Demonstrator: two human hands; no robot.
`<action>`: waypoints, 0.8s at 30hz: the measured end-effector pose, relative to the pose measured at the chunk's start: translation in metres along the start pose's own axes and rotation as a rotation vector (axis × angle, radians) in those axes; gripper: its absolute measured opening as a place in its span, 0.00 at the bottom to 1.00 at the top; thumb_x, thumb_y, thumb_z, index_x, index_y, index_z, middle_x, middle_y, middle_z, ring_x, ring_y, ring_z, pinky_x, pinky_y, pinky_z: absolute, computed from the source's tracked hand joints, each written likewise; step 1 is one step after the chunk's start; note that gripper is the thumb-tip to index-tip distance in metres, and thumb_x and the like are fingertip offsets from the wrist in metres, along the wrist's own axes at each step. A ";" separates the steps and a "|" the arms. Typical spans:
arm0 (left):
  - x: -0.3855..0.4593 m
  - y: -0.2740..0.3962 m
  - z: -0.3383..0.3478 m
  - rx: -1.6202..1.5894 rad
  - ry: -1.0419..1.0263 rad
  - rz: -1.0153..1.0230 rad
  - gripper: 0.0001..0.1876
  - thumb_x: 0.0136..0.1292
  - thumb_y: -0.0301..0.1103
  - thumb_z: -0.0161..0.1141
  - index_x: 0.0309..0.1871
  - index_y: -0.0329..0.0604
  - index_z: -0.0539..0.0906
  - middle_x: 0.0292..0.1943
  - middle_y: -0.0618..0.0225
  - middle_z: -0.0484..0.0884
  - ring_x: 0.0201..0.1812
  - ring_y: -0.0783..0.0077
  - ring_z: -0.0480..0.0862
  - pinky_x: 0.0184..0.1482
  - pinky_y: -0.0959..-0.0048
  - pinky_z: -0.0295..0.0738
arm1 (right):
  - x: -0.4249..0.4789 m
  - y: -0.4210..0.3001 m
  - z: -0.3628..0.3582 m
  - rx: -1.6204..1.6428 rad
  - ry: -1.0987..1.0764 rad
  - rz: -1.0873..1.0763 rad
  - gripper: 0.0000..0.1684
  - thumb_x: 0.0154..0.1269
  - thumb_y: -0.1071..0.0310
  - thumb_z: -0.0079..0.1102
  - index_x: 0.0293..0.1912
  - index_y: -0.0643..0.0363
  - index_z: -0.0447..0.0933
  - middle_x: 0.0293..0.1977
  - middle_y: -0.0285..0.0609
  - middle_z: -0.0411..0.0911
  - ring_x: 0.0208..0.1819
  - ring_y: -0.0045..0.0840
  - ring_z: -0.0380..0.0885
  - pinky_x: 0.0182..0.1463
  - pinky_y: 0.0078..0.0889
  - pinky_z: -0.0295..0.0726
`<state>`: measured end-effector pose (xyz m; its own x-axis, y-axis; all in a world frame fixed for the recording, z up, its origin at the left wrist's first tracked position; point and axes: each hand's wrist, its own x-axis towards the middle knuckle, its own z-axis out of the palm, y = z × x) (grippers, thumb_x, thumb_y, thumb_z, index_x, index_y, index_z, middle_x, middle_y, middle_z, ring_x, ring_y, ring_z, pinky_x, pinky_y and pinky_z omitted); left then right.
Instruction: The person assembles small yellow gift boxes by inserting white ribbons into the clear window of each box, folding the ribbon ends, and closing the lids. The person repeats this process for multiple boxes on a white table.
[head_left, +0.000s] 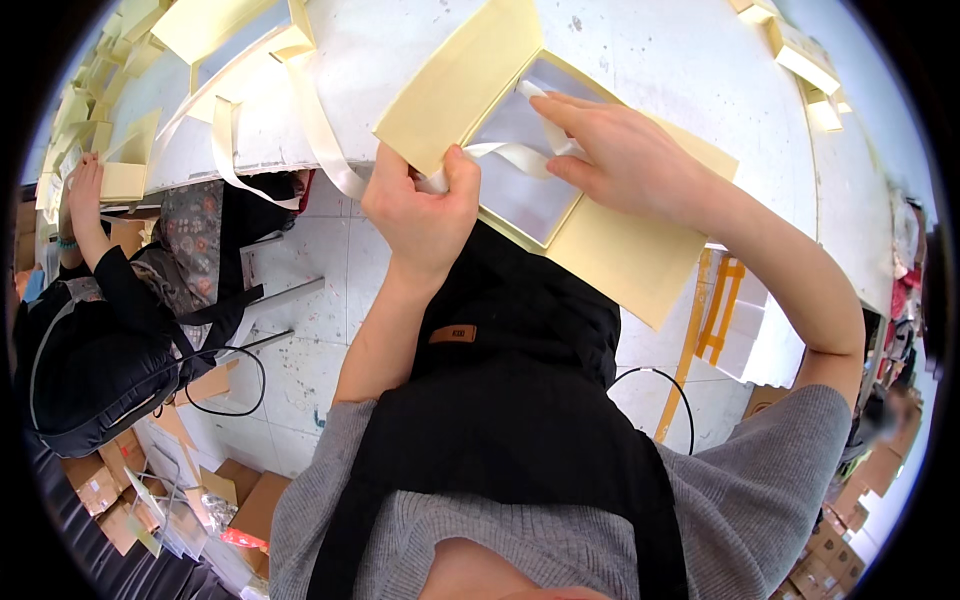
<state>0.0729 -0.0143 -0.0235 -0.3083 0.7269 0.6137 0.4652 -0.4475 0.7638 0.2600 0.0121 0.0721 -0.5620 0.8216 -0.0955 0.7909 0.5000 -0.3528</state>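
Note:
A pale yellow flap box (424, 82) lies unfolded at the table's front edge, partly overhanging it, its white-lined tray (525, 199) facing up. A cream ribbon (514, 154) crosses the tray. My left hand (424, 202) pinches the ribbon between thumb and fingers at the tray's left side, beside the raised flap. Over the tray, my right hand (615, 154) has the ribbon between thumb and fingers, its index fingertip near the tray's far corner. Part of that grip is hidden. Another ribbon length (319, 131) runs from the upper left to behind my left hand.
Another open yellow box (232, 45) stands on the white table (645, 37) at upper left. More yellow boxes (802, 56) sit far right. A co-worker's hand (86, 187) handles a box at left. Cardboard cartons (259, 510) and a cable (259, 382) lie behind.

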 end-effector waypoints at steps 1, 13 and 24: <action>-0.002 0.006 -0.005 0.022 -0.045 -0.054 0.13 0.53 0.25 0.65 0.43 0.35 0.80 0.30 0.66 0.83 0.24 0.78 0.79 0.27 0.80 0.70 | 0.002 0.000 -0.002 0.001 -0.042 0.026 0.24 0.66 0.67 0.56 0.58 0.67 0.67 0.51 0.53 0.76 0.49 0.43 0.78 0.54 0.42 0.76; 0.083 -0.034 0.007 -0.181 -0.633 -0.033 0.11 0.62 0.29 0.58 0.46 0.35 0.82 0.41 0.58 0.84 0.40 0.68 0.84 0.42 0.71 0.78 | 0.014 0.009 -0.010 -0.011 -0.193 0.039 0.35 0.67 0.67 0.58 0.70 0.58 0.60 0.64 0.50 0.69 0.59 0.39 0.73 0.64 0.37 0.72; 0.107 -0.068 0.000 0.567 -0.387 0.334 0.10 0.59 0.29 0.56 0.42 0.45 0.84 0.36 0.60 0.86 0.38 0.56 0.84 0.39 0.62 0.79 | 0.029 0.012 -0.023 0.067 -0.320 0.137 0.14 0.64 0.75 0.57 0.50 0.64 0.78 0.42 0.46 0.81 0.44 0.32 0.80 0.53 0.29 0.77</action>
<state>0.0083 0.0936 -0.0097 0.1882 0.7776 0.5999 0.8699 -0.4155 0.2656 0.2584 0.0482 0.0863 -0.5078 0.7468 -0.4294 0.8524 0.3634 -0.3760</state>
